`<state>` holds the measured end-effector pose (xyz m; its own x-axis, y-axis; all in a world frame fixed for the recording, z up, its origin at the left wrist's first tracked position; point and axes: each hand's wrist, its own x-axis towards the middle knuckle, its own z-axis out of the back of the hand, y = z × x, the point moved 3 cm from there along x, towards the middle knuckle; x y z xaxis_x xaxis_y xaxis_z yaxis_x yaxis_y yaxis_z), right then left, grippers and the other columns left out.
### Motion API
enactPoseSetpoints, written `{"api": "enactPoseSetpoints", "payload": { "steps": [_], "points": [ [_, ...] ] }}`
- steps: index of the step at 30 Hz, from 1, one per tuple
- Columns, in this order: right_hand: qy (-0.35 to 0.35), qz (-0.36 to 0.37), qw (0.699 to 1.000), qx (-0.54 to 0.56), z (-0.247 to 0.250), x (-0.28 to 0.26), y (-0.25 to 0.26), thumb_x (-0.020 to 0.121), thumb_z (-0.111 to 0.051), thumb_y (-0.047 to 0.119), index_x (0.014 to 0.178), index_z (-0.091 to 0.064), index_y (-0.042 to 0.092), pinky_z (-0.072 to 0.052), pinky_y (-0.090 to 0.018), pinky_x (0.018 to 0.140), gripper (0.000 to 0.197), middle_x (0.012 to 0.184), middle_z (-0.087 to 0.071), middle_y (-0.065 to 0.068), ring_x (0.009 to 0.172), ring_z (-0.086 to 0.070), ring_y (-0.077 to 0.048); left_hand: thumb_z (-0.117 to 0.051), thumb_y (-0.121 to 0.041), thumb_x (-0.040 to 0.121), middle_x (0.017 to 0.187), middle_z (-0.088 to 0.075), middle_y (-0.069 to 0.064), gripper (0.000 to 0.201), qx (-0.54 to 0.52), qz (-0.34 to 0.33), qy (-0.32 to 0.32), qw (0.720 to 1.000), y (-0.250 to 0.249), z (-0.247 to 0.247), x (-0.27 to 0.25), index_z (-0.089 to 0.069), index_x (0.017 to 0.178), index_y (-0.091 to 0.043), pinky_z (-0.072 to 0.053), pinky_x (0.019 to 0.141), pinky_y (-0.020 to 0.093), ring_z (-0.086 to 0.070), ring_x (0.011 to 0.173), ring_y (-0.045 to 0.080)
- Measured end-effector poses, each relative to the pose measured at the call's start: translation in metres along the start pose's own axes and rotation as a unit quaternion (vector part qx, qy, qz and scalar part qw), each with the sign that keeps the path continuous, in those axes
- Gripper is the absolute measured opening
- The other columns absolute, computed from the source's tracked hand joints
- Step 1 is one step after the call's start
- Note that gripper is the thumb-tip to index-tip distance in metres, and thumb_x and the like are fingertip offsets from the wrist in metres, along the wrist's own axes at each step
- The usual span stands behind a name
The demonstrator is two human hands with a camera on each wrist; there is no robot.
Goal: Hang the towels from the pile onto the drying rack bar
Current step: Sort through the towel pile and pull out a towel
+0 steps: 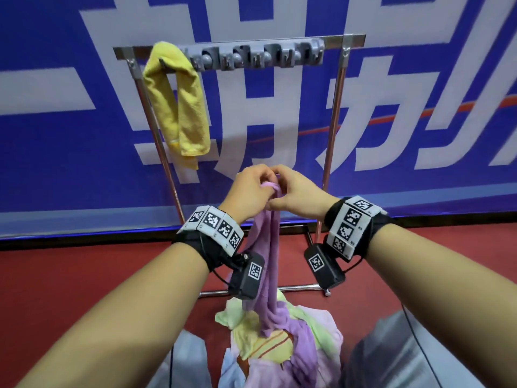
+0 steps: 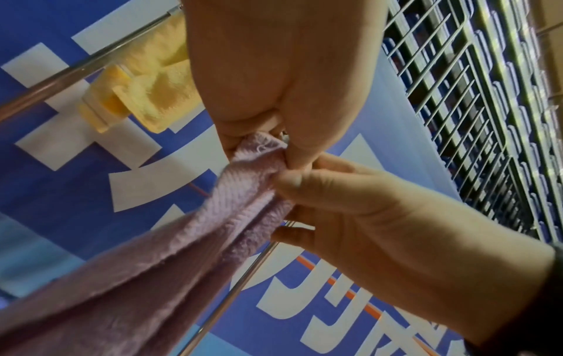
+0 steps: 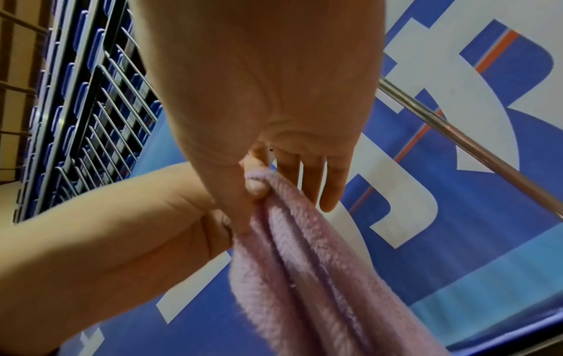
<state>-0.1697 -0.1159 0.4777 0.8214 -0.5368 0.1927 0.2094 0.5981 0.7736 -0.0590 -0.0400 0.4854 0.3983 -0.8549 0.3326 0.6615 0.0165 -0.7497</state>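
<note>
A blue banner (image 1: 70,135) with large white characters covers the wall behind the work area; the floor (image 1: 70,275) in front of it is red. A metal drying rack (image 1: 334,121) stands on the floor against the banner, with a horizontal top bar (image 1: 344,38) carried on two chrome uprights. A grey hook strip (image 1: 251,56) is fixed along the bar.

A yellow towel (image 1: 179,107) is draped over the left end of the bar and hangs down in two folds beside the left upright.

The left hand (image 1: 249,191) and the right hand (image 1: 296,196) meet in front of the rack, below the bar and between the uprights. Both hands pinch the top edge of a purple towel (image 1: 267,261). In the left wrist view, the left thumb and fingers close on the bunched upper corner of the towel (image 2: 252,156), and the right hand (image 2: 381,216) grips the fabric directly beneath it. In the right wrist view, the right hand (image 3: 274,108) holds the towel (image 3: 304,265) between thumb and forefinger, with the remaining fingers extended.

The purple towel hangs straight down from the hands. Its lower end rests on the pile (image 1: 279,345) of pastel towels lying on the floor near the rack base, between the person's knees.

A tagged band (image 1: 215,228) sits on each wrist.
</note>
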Motion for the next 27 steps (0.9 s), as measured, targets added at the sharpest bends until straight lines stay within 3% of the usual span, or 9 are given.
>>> {"api": "enactPoseSetpoints", "payload": {
  "steps": [4, 6, 8, 11, 15, 18, 21, 24, 27],
  "points": [
    [-0.009, 0.012, 0.997, -0.074, 0.000, -0.001, 0.009, 0.076, -0.064, 0.007, 0.084, -0.061, 0.016, -0.046, -0.027, 0.063, 0.012, 0.076, -0.063, 0.004, 0.069, -0.057, -0.012, -0.075, -0.007, 0.075, 0.070, -0.061, -0.007, 0.016, -0.040, -0.025, -0.019, 0.999, -0.007, 0.007, -0.001, -0.063, 0.082, -0.015, -0.040, 0.055, 0.013, -0.050, 0.059, 0.002],
    [-0.022, 0.004, 0.996, -0.082, 0.000, -0.001, 0.010, 0.082, -0.061, 0.008, 0.062, -0.049, 0.016, -0.033, -0.028, 0.054, 0.025, 0.059, -0.047, 0.005, 0.055, -0.040, -0.010, -0.075, -0.010, 0.075, 0.075, -0.060, -0.006, 0.019, -0.047, -0.012, -0.028, 0.998, -0.005, 0.011, -0.005, -0.063, 0.088, -0.015, -0.041, 0.057, 0.014, -0.050, 0.063, 0.004],
    [-0.040, 0.000, 0.997, -0.063, 0.000, -0.001, 0.011, 0.086, -0.065, 0.013, 0.057, -0.047, 0.020, -0.030, -0.023, 0.052, 0.035, 0.055, -0.043, 0.007, 0.053, -0.036, -0.006, -0.072, -0.010, 0.077, 0.085, -0.063, -0.005, 0.022, -0.081, 0.028, -0.016, 0.996, 0.003, 0.013, -0.009, -0.062, 0.096, -0.016, -0.044, 0.062, 0.016, -0.054, 0.071, 0.006],
    [-0.059, -0.015, 0.997, 0.035, 0.001, -0.005, 0.015, 0.087, -0.066, 0.009, 0.060, -0.055, 0.021, -0.035, -0.015, 0.051, 0.031, 0.057, -0.052, 0.010, 0.051, -0.044, 0.001, -0.060, -0.005, 0.077, 0.090, -0.069, 0.000, 0.029, -0.106, 0.086, 0.048, 0.989, 0.020, 0.009, -0.018, -0.065, 0.103, -0.017, -0.049, 0.067, 0.024, -0.062, 0.078, 0.012],
    [-0.068, -0.011, 0.991, 0.112, 0.006, -0.005, 0.028, 0.092, -0.060, 0.007, 0.073, -0.062, 0.011, -0.045, -0.017, 0.059, 0.019, 0.071, -0.063, 0.002, 0.062, -0.056, -0.002, -0.058, -0.002, 0.079, 0.075, -0.069, 0.000, 0.017, -0.057, 0.121, 0.121, 0.984, 0.046, -0.005, -0.032, -0.068, 0.083, -0.016, -0.050, 0.067, 0.030, -0.062, 0.071, 0.015],
    [-0.074, -0.008, 0.989, 0.128, 0.011, -0.001, 0.032, 0.093, -0.059, 0.009, 0.089, -0.065, -0.002, -0.049, -0.027, 0.069, 0.013, 0.082, -0.067, -0.006, 0.074, -0.060, -0.012, -0.062, -0.009, 0.083, 0.076, -0.071, 0.000, 0.010, -0.022, 0.130, 0.130, 0.983, 0.064, -0.015, -0.037, -0.067, 0.077, -0.015, -0.053, 0.069, 0.030, -0.065, 0.074, 0.018],
    [-0.102, 0.001, 0.984, 0.145, 0.020, 0.000, 0.033, 0.093, -0.060, 0.012, 0.093, -0.067, 0.000, -0.051, -0.033, 0.073, 0.014, 0.086, -0.069, -0.007, 0.079, -0.062, -0.015, -0.066, -0.018, 0.087, 0.072, -0.069, 0.003, 0.014, 0.024, 0.148, 0.133, 0.980, 0.086, -0.017, -0.039, -0.067, 0.073, -0.012, -0.049, 0.064, 0.031, -0.059, 0.066, 0.015],
    [-0.151, 0.000, 0.972, 0.180, 0.035, 0.000, 0.030, 0.095, -0.059, 0.013, 0.093, -0.070, 0.005, -0.051, -0.029, 0.070, 0.014, 0.085, -0.069, -0.005, 0.078, -0.063, -0.013, -0.066, -0.014, 0.087, 0.084, -0.073, 0.013, 0.010, 0.049, 0.166, 0.112, 0.978, 0.107, -0.011, -0.043, -0.070, 0.084, -0.005, -0.053, 0.070, 0.036, -0.063, 0.072, 0.021],
    [-0.198, -0.008, 0.960, 0.198, 0.050, -0.001, 0.022, 0.096, -0.058, 0.015, 0.087, -0.069, 0.013, -0.050, -0.027, 0.069, 0.015, 0.082, -0.067, -0.001, 0.075, -0.061, -0.011, -0.059, -0.006, 0.090, 0.078, -0.068, 0.010, 0.017, 0.085, 0.189, 0.075, 0.975, 0.122, 0.000, -0.047, -0.065, 0.076, -0.012, -0.049, 0.067, 0.034, -0.059, 0.070, 0.023]
  ]
}}
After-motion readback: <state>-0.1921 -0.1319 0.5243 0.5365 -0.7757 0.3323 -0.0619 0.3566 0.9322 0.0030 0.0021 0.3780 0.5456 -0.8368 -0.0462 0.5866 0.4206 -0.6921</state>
